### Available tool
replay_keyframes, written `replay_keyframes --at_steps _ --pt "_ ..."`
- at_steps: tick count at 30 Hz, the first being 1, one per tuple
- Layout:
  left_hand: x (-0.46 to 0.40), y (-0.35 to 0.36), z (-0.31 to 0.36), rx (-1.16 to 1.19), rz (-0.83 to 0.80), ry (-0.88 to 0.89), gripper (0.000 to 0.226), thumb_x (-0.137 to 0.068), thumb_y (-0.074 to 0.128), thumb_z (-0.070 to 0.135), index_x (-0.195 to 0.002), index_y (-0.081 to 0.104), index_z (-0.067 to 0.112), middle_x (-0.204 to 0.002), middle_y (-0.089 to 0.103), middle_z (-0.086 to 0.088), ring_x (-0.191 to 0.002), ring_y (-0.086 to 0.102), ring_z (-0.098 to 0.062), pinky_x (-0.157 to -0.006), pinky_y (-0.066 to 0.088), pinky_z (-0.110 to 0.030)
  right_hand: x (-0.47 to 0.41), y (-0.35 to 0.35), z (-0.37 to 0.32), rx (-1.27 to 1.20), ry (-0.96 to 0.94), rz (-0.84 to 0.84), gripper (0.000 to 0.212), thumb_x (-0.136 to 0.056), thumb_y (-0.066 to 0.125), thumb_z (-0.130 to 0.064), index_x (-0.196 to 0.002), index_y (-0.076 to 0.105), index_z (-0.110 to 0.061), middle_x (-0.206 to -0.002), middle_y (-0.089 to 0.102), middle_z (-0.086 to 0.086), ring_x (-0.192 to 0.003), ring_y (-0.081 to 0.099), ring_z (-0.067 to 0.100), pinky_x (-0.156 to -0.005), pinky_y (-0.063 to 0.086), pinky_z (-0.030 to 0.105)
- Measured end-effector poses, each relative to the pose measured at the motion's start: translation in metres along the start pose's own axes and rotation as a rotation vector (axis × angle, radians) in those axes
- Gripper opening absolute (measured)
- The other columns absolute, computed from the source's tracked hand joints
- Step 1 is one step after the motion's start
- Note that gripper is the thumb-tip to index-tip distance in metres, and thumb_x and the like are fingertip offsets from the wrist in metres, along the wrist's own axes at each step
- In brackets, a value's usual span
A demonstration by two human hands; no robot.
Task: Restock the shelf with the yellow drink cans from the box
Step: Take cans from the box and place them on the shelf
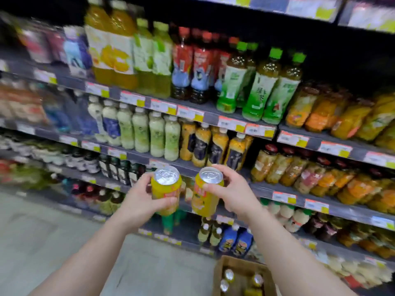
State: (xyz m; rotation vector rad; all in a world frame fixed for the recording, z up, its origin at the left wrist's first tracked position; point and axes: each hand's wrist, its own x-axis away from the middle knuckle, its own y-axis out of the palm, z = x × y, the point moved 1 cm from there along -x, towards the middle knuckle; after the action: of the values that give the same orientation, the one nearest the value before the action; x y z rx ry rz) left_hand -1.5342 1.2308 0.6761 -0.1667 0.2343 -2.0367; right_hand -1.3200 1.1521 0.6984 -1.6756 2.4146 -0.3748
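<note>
Both hands are up in the middle of the frame, each wrapped round a yellow can. On my view the left hand (147, 201) grips the left can (165, 190) from its left side, thumb across the front low on the label and fingers curled behind. The right hand (230, 192) holds the right can (206, 193) from the right, thumb pressed on the upper part of the wall just under the rim, fingers curled over the far edge of the top. Both cans show their silver lids with pull tabs toward me and tilt a little, bottoms leaning toward each other. The two cans sit close side by side without touching, in front of the shelf (265, 192) edge that runs through the centre of the frame.

Low in the frame, right of centre, I see the cardboard box (220, 272) on the floor (42, 231), partly covered by the right forearm. Inside it at least three more cans (229, 274) stand upright, lids showing.

Behind the hands the racks are full of drinks: green-capped tea bottles (254, 86) at upper centre, pale green bottles (140, 131) on the level below, orange bottles (320, 110) at the right. Price tags (284, 197) line the shelf edges. The left side of the frame is blurred, so I cannot read what stands there.
</note>
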Motion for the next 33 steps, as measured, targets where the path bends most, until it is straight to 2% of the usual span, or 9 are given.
replay_keyframes --at_steps 3,8,12,16,22,26,27,31,33 --pt "0.008 -0.101 -0.01 -0.06 0.029 0.009 0.062 -0.065 0.087 0.012 -0.117 0.055 0.025 -0.1 0.07 0.008 -0.079 0.066 0.006 -0.066 0.048 -0.008 -0.011 0.084 -0.041 -0.036 -0.05 -0.041 0.038 -0.07 0.082 -0.027 -0.099 0.065 -0.045 -0.104 0.07 -0.017 -0.096 0.065 0.004 -0.08 0.052 0.027" --pt "0.02 -0.241 -0.013 -0.099 0.11 -0.015 0.062 -0.06 0.091 0.025 -0.111 0.056 0.031 -0.101 0.071 0.007 -0.091 0.069 -0.01 -0.078 0.054 -0.028 -0.033 0.202 -0.096 -0.076 -0.089 -0.125 0.042 -0.069 0.082 -0.032 -0.106 0.063 -0.043 -0.107 0.07 -0.016 -0.101 0.065 0.006 -0.091 0.053 0.037" --pt "0.015 -0.32 -0.021 -0.097 0.161 -0.035 0.063 -0.056 0.092 0.03 -0.107 0.056 0.039 -0.103 0.071 0.006 -0.092 0.069 -0.011 -0.079 0.056 -0.032 -0.062 0.271 -0.134 -0.09 -0.106 -0.185 0.044 -0.07 0.08 -0.034 -0.108 0.063 -0.044 -0.107 0.07 -0.014 -0.1 0.066 0.009 -0.089 0.053 0.039" --pt "-0.005 -0.374 -0.032 -0.048 0.24 -0.016 0.051 -0.066 0.087 0.019 -0.103 0.057 0.037 -0.101 0.069 0.008 -0.093 0.066 -0.009 -0.068 0.05 -0.017 -0.099 0.326 -0.162 -0.106 -0.123 -0.232 0.042 -0.066 0.081 -0.035 -0.104 0.065 -0.043 -0.107 0.071 -0.011 -0.1 0.067 0.013 -0.087 0.053 0.037" --pt "-0.07 -0.448 -0.048 -0.019 0.242 -0.008 0.062 -0.065 0.087 0.025 -0.119 0.055 0.03 -0.105 0.071 0.007 -0.089 0.069 -0.006 -0.07 0.052 -0.02 -0.182 0.392 -0.186 -0.116 -0.145 -0.304 0.049 -0.062 0.079 -0.037 -0.109 0.065 -0.036 -0.109 0.071 -0.007 -0.1 0.067 0.016 -0.091 0.053 0.045" --pt "-0.122 -0.504 -0.054 0.006 0.254 -0.002 0.069 -0.058 0.091 0.034 -0.117 0.055 0.035 -0.104 0.073 0.007 -0.09 0.07 -0.007 -0.078 0.055 -0.029 -0.248 0.432 -0.208 -0.143 -0.172 -0.327 0.039 -0.077 0.077 -0.021 -0.111 0.063 -0.034 -0.106 0.07 -0.008 -0.088 0.067 0.007 -0.069 0.051 0.021" --pt "-0.134 -0.519 -0.055 0.018 0.258 -0.006 0.068 -0.057 0.091 0.034 -0.115 0.056 0.037 -0.103 0.073 0.009 -0.091 0.07 -0.008 -0.079 0.055 -0.029 -0.263 0.441 -0.214 -0.148 -0.171 -0.336 0.038 -0.078 0.076 -0.019 -0.111 0.062 -0.032 -0.106 0.07 -0.007 -0.09 0.067 0.007 -0.068 0.05 0.021" --pt "-0.185 -0.572 -0.055 0.018 0.326 0.029 0.072 -0.05 0.091 0.046 -0.112 0.057 0.037 -0.102 0.073 0.01 -0.093 0.069 -0.01 -0.083 0.054 -0.033 -0.323 0.476 -0.242 -0.156 -0.19 -0.314 0.041 -0.065 0.079 -0.031 -0.103 0.064 -0.034 -0.105 0.072 -0.004 -0.101 0.067 0.02 -0.086 0.055 0.044" --pt "-0.206 -0.594 -0.055 0.041 0.342 0.047 0.072 -0.051 0.091 0.045 -0.113 0.058 0.034 -0.102 0.073 0.009 -0.093 0.07 -0.012 -0.083 0.054 -0.034 -0.347 0.492 -0.255 -0.169 -0.201 -0.316 0.043 -0.063 0.077 -0.03 -0.104 0.065 -0.029 -0.105 0.072 -0.002 -0.102 0.067 0.023 -0.084 0.055 0.042"
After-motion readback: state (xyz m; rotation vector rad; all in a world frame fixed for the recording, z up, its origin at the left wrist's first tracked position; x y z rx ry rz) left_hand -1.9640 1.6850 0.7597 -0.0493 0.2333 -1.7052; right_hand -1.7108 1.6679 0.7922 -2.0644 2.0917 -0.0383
